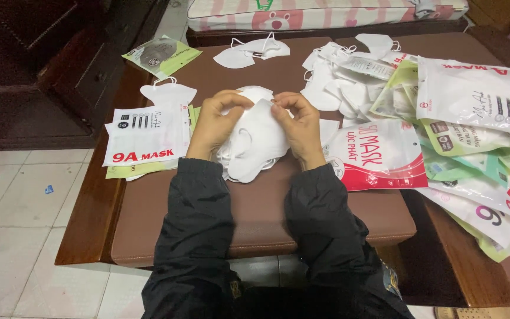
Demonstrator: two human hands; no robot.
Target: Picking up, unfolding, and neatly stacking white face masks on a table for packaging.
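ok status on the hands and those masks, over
Left hand and right hand both gripping the stack of white face masks. Flat mask pouches either side, nothing blocking.

Stack of masks [254, 139] at the tabletop [255, 207] centre between both hands, flat pouch [147, 137] just left of it, pouch [379, 155] just right, loose mask heap [340, 80] behind right, pile of pouches [479, 136] far right, perhaps overhanging the edge, two masks [249, 52] behind

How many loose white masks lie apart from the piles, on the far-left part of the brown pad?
3: one mask just above the left packet stack, and two masks side by side at the far edge. Others may hide under the packets.
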